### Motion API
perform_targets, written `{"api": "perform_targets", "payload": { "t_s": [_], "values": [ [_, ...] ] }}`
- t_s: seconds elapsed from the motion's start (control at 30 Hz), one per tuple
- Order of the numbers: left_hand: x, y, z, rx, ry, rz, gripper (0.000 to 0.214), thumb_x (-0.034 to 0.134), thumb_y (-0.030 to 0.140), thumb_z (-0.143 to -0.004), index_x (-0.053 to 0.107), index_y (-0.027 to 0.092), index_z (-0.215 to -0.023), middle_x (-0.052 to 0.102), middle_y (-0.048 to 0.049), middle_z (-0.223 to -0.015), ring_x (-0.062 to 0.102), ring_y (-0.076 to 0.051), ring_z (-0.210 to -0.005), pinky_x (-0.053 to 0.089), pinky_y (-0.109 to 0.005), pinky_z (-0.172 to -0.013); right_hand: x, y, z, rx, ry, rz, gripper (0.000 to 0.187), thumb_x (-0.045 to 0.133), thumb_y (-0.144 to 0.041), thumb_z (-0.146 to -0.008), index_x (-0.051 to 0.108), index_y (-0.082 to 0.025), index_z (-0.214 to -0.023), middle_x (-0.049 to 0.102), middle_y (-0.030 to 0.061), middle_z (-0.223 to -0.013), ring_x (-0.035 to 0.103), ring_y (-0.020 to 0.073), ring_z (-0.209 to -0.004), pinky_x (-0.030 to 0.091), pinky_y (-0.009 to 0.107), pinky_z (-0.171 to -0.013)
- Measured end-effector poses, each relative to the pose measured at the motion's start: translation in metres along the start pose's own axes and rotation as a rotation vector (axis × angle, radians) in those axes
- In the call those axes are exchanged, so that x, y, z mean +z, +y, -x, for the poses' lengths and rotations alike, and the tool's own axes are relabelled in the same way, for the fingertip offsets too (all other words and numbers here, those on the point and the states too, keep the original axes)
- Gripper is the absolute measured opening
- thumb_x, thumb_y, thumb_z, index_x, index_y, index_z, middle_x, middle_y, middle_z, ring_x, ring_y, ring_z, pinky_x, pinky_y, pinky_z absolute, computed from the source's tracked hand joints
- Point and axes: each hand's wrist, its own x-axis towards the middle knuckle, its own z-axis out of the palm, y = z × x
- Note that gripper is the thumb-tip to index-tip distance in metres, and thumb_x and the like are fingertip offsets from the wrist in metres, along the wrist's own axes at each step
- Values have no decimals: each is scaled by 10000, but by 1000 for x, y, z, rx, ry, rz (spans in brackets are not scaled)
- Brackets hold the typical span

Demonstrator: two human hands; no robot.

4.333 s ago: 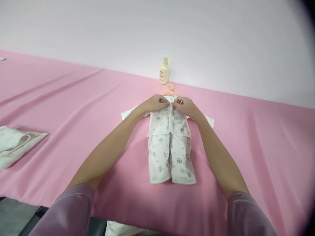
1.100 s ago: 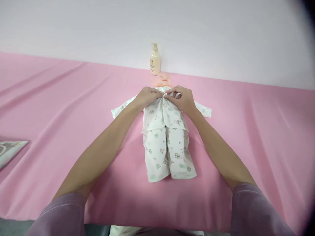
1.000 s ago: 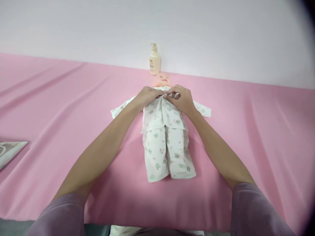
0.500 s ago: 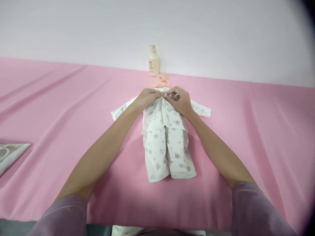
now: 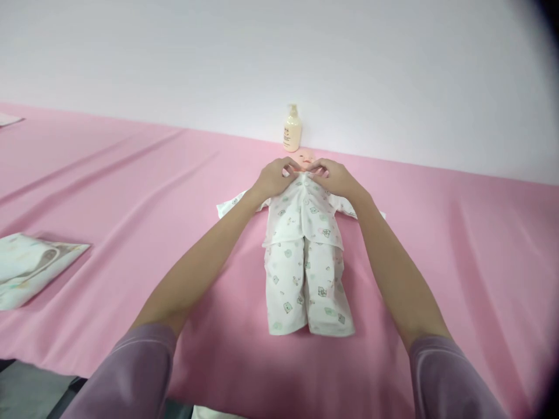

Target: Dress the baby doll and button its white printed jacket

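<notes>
A baby doll [image 5: 306, 156] lies on its back, dressed in a white printed shirt [image 5: 288, 216] and matching trousers [image 5: 286, 291]. My left hand [image 5: 276, 176] pinches the shirt's collar at the doll's neck, on the left side. Opposite it, my right hand [image 5: 335, 177] has its thumb and fingers closed on the collar's right side. Between the hands, the front of the shirt is drawn together, with small buttons down the middle. The shirt sleeves spread out to both sides, partly behind my forearms. My hands cover part of the doll's chin and neck.
A cream pump bottle [image 5: 292, 131] stands behind the doll's head, against the white wall [image 5: 174, 64]. Folded white printed cloth [image 5: 30, 270] lies at the left on the pink sheet [image 5: 152, 203]. A pale item [image 5: 9, 119] shows at the far left edge.
My hands have gone from the upper chest of the shirt up to its collar and are slightly further apart. The view has shifted, showing more of the folded cloth on the left.
</notes>
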Motion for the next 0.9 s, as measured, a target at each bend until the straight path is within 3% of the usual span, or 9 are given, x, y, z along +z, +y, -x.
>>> {"api": "perform_targets", "payload": {
  "t_s": [0.07,0.17,0.33,0.5,0.7,0.9],
  "values": [
    [0,-8,-8,79,-33,1,205,785,229,-986,880,245,-1167,875,-48,-1202,756,-227,-1028,544,-349,-913,-1,2,-6,24,-16,-3,277,844,-387,-936,874,-201,-1139,853,114,-1199,730,294,-1039,593,475,-1042],
    [8,-14,-10,132,39,66,172,762,230,-996,892,220,-1108,895,-62,-1185,771,-223,-1030,556,-343,-917,7,10,-8,24,46,-87,338,900,-510,-902,870,-215,-1064,850,92,-1143,715,275,-1011,590,446,-1012],
    [21,-9,-3,179,136,114,171,740,267,-1030,891,202,-1074,902,-68,-1125,739,-200,-910,546,-335,-873,32,22,-3,89,169,-420,578,981,-742,-759,814,-248,-1009,850,71,-1082,763,291,-1061,616,468,-1068],
    [25,-5,-1,133,186,123,154,778,308,-1021,906,225,-1041,901,-45,-1058,672,-190,-812,532,-343,-835,41,22,-1,129,206,-606,605,1054,-708,-687,792,-260,-998,848,63,-1077,794,277,-1100,625,454,-1104],
    [25,-3,0,131,185,141,180,773,309,-1026,932,228,-1045,916,-61,-1109,760,-226,-954,582,-361,-943,42,23,-2,190,194,-652,631,1068,-735,-660,794,-273,-992,853,52,-1074,795,272,-1117,642,443,-1103],
    [23,-3,-2,138,148,151,199,749,294,-1040,934,224,-1041,918,-72,-1140,784,-228,-999,588,-360,-995,39,23,-3,151,169,-627,658,1098,-725,-616,780,-265,-962,846,53,-1039,791,270,-1072,638,445,-1084]
  ]
}}
